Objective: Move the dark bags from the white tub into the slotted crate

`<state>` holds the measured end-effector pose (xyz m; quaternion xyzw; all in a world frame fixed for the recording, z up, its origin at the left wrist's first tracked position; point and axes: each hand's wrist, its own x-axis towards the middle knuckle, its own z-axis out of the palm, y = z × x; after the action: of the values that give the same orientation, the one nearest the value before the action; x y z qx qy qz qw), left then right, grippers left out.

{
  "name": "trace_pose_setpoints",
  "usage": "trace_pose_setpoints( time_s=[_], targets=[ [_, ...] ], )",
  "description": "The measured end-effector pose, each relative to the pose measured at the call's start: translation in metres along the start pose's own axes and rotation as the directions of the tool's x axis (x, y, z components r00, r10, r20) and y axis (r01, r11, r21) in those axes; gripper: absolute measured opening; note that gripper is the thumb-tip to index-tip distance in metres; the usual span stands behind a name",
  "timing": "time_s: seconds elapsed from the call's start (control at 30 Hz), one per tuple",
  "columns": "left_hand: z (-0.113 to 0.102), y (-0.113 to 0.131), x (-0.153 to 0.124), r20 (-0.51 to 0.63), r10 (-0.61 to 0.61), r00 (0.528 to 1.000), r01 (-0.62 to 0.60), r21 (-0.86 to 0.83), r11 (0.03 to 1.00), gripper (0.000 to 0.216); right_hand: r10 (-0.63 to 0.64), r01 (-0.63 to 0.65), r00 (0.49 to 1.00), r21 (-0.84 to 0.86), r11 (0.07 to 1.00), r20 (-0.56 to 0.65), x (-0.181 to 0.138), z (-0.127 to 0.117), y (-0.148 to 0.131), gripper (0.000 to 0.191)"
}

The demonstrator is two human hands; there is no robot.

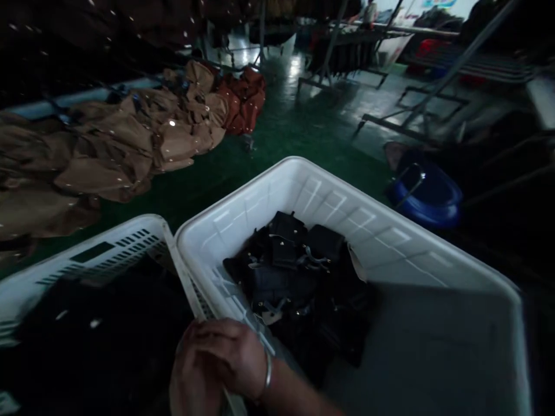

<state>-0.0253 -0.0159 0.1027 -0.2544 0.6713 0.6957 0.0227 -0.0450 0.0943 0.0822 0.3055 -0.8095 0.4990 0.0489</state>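
Your right hand (229,355), a bangle (267,375) at its wrist, lies curled over your left hand (193,381), the two pressed together at the near rim where the two crates meet; whether they pinch anything, you cannot tell in this dim light. Just beyond them the white crate (381,242) holds a small heap of black pieces (299,277) with metal fittings, most of its floor bare. The slotted crate (108,245) to your left is filled with dark cloth. On the green floor (277,144) further out lies a long pile of brown garments (121,144), and a blue basin (427,196) to the right.
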Motion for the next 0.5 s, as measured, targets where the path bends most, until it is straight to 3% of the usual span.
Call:
trace_pose_setpoints(
  time_s=[0.03,0.07,0.1,0.13,0.2,0.27,0.33,0.4,0.5],
  targets=[
    [0.02,-0.002,0.005,0.029,-0.034,0.999,0.035,-0.041,0.999,0.029,0.153,-0.145,0.976,0.059,0.988,-0.157,-0.023,-0.01,0.015,0.029],
    [0.041,-0.003,0.012,0.06,-0.056,0.997,0.06,-0.059,0.996,0.037,0.328,-0.308,0.902,0.113,0.945,-0.282,-0.048,-0.021,0.034,0.029],
    [0.063,-0.006,0.02,0.11,-0.071,0.991,0.077,-0.053,0.996,0.044,0.484,-0.466,0.791,0.145,0.873,-0.373,-0.076,-0.032,0.056,0.025],
    [0.086,-0.01,0.028,0.163,-0.067,0.984,0.067,0.008,0.998,0.051,0.655,-0.65,0.65,0.165,0.742,-0.387,-0.106,-0.041,0.08,0.025],
    [0.126,-0.025,0.044,0.359,-0.05,0.932,-0.062,0.292,0.955,0.058,0.926,-0.952,0.248,0.107,0.287,-0.284,-0.167,-0.056,0.128,0.038],
    [0.155,-0.047,0.057,0.57,-0.089,0.817,-0.254,0.494,0.832,0.055,0.964,-0.997,0.023,0.063,0.042,-0.264,-0.224,-0.063,0.17,0.056],
    [0.17,-0.073,0.064,0.721,-0.181,0.669,-0.405,0.558,0.724,0.046,0.96,-0.992,-0.125,0.03,-0.122,-0.251,-0.27,-0.063,0.202,0.075],
    [0.173,-0.094,0.065,0.79,-0.299,0.536,-0.519,0.588,0.62,0.045,0.943,-0.968,-0.243,-0.008,-0.252,-0.228,-0.301,-0.055,0.231,0.091],
    [0.172,-0.107,0.059,0.738,-0.534,0.413,-0.647,0.65,0.398,0.05,0.921,-0.932,-0.331,-0.083,-0.353,-0.207,-0.325,-0.039,0.274,0.105]
  ],
)
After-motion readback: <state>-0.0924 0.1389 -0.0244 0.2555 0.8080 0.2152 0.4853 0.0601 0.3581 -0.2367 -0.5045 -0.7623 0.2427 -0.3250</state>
